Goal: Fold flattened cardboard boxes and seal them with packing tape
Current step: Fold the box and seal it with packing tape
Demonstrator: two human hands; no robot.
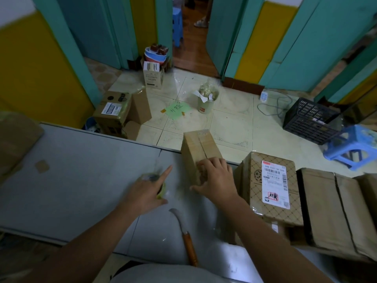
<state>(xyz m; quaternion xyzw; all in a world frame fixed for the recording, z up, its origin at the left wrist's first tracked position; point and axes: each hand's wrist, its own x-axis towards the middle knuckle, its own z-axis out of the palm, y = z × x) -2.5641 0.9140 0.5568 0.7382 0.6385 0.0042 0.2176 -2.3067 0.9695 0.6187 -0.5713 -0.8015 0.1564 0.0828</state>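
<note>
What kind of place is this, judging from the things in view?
Probably a small parcel-packing room, perhaps in a home: cardboard boxes on a grey table, one box with a shipping label, a roll of tape and a knife.

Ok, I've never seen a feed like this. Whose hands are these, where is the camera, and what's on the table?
No machine here: a person works bare-handed, and the one camera sits on their head, looking down. The right hand grips a small cardboard box standing on the grey table. The left hand, blurred, lies over a packing tape roll; whether it grips is unclear. A wooden-handled knife lies nearest, and a labelled box sits to the right.
</note>
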